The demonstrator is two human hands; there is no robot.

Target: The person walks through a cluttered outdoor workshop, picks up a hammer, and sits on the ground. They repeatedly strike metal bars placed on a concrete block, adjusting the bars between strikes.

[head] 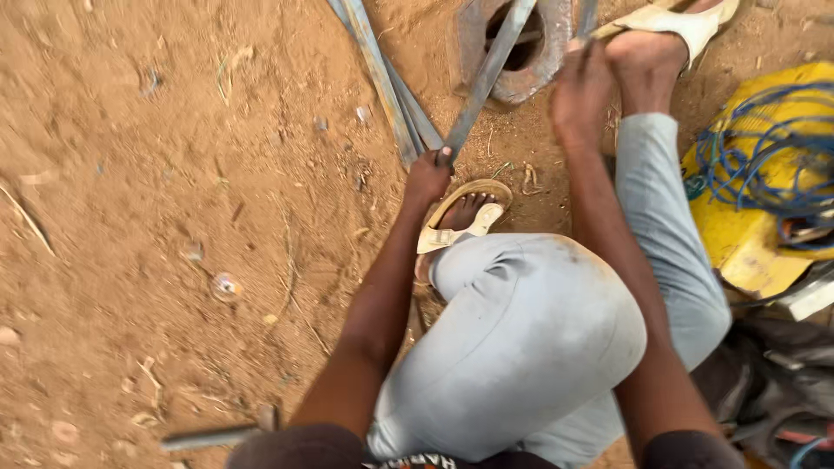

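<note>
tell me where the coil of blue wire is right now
In the head view the coil of blue wire lies at the far right, on top of a yellow box, just right of the person's right leg.

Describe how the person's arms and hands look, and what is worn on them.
Both arms are bare from elbow to fingers. The left hand and right hand wear no gloves, rings or watch. Short dark sleeves end near the elbows at the bottom edge.

Metal strips (395,95) on the dirt ahead, ring-shaped block (556,52) behind them, coiled cable (773,156) on the box (738,243) at right.
</note>
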